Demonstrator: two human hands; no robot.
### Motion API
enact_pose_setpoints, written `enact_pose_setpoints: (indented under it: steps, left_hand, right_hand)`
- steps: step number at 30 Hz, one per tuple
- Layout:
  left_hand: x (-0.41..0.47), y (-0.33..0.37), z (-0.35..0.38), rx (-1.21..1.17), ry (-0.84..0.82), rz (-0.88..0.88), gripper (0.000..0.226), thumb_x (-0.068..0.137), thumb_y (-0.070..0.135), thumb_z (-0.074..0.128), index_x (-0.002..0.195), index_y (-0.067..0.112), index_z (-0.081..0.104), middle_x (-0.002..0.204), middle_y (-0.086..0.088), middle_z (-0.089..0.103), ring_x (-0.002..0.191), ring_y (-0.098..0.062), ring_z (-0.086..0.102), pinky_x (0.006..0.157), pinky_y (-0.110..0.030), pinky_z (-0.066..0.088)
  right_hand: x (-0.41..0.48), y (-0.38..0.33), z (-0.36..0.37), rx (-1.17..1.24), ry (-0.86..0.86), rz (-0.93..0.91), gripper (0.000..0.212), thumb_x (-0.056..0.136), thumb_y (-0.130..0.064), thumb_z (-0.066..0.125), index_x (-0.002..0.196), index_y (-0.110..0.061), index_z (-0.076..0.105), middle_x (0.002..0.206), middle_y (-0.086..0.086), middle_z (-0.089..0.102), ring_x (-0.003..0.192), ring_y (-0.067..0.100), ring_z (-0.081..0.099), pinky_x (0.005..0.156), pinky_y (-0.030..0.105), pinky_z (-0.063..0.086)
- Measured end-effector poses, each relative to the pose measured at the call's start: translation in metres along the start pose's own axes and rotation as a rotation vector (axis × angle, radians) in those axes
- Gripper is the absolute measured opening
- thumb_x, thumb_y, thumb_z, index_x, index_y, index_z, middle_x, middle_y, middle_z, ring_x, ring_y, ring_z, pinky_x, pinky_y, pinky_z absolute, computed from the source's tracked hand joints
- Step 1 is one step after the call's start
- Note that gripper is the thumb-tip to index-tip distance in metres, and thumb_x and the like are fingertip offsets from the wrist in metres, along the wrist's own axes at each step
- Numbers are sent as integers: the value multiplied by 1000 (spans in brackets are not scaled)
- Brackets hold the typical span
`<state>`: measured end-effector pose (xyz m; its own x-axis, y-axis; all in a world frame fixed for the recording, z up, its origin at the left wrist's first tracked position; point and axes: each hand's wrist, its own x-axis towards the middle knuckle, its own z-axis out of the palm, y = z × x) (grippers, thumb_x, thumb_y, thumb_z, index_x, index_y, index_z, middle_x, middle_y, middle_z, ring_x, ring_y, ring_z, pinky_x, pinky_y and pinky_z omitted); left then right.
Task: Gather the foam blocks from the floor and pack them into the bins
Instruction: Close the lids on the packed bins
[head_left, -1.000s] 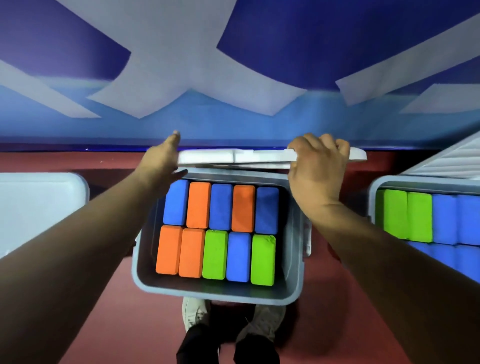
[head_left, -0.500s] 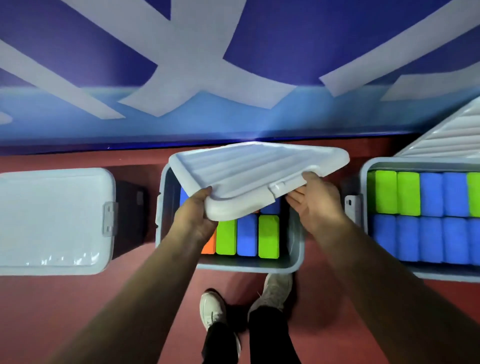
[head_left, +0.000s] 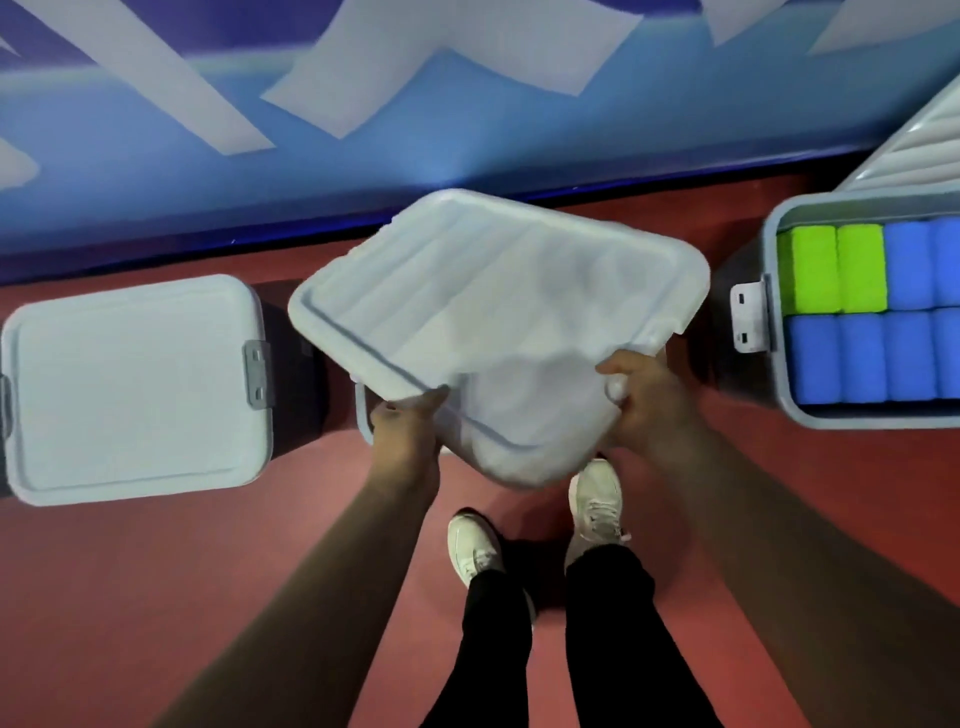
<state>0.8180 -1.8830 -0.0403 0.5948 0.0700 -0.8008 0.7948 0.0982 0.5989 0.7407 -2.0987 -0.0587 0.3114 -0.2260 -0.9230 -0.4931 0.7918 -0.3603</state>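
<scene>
A blue wall (head_left: 467, 145) with pale shapes runs behind the red floor (head_left: 156, 597). A pale ribbed lid (head_left: 493, 312), blurred and tilted, is held over the middle bin (head_left: 363, 415) and hides all of it except a sliver of rim at the left. The lidded bin (head_left: 135, 384) on the left sits closed. The open bin (head_left: 774, 364) on the right is cut off by the frame. It holds foam blocks packed upright in two rows: green blocks (head_left: 831, 270) and blue blocks (head_left: 862, 358), touching. The left hand (head_left: 405, 431) pinches the lid's near edge, and the right hand (head_left: 649, 405) curls round its near right edge. The fingers under the lid are hidden.
</scene>
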Motion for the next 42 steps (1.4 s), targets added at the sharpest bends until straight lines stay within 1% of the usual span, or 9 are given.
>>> enact_pose_setpoints:
  steps: [2, 4, 7, 9, 11, 18, 24, 37, 42]
  left_hand:
    - [9, -3, -12, 206, 133, 95, 102, 66, 24, 81, 151, 23, 22, 140, -17, 47, 119, -34, 57, 98, -42, 50]
    - [21, -12, -19, 592, 248, 158, 102, 74, 27, 79, 152, 29, 14, 147, -16, 31, 127, -33, 45, 98, -34, 43]
    - [37, -40, -21, 1035, 231, 416, 100, 74, 32, 81, 152, 25, 19, 160, -20, 3, 147, -36, 15, 115, -42, 29]
    - [53, -62, -16, 1182, 89, 549, 99, 76, 37, 81, 154, 22, 20, 163, -18, -1, 151, -34, -1, 121, -47, 16]
    - [70, -80, -5, 1294, -43, 647, 98, 77, 47, 78, 154, 23, 22, 164, -14, 2, 151, -33, -3, 120, -51, 12]
    - [110, -140, 38, 1349, -342, 545, 107, 70, 46, 84, 152, 46, 15, 161, -9, -3, 149, -29, 8, 115, -50, 30]
    - [115, -160, 60, 1554, -227, 541, 112, 70, 53, 81, 152, 50, 4, 158, -20, -24, 147, -40, -17, 115, -60, 21]
    - [121, -193, 108, 1734, -74, 559, 116, 71, 63, 75, 150, 50, -9, 153, -31, -27, 142, -53, -20, 106, -63, 22]
    - [123, -196, 114, 1743, -82, 590, 111, 73, 63, 73, 150, 50, -6, 156, -26, -26, 143, -49, -22, 109, -63, 18]
  right_hand:
    - [5, 8, -8, 37, -23, -27, 10, 76, -1, 53, 78, -9, 49, 49, 4, 56, 47, 20, 58, 56, 31, 55]
    - [21, 11, -19, 26, 6, -72, 19, 78, 10, 45, 74, -8, 46, 39, 5, 48, 36, 20, 52, 54, 34, 56]
    - [49, 13, -37, -32, -12, -183, 46, 63, 10, 48, 98, -17, 64, 73, 18, 59, 62, 40, 56, 76, 55, 55]
    - [67, 13, -48, -165, 9, -251, 56, 55, 6, 49, 97, -27, 66, 78, 15, 56, 67, 35, 45, 70, 43, 51]
    - [87, 12, -60, -336, -5, -307, 55, 55, 4, 51, 101, -26, 61, 69, 11, 60, 58, 27, 52, 57, 26, 49]
    - [155, 35, -94, -900, 380, -729, 22, 78, -12, 68, 96, -5, 59, 92, 16, 63, 87, 33, 60, 78, 37, 45]
    - [181, 41, -107, -1169, 451, -1113, 34, 72, -19, 69, 87, 10, 63, 79, 28, 58, 78, 46, 58, 75, 46, 49]
    - [208, 29, -123, -1148, 491, -1017, 55, 84, -34, 66, 134, -12, 60, 99, 29, 53, 89, 43, 54, 91, 46, 49]
    - [213, 17, -122, -914, 424, -576, 79, 88, -42, 68, 149, -4, 33, 136, 26, 48, 125, 36, 49, 105, 33, 37]
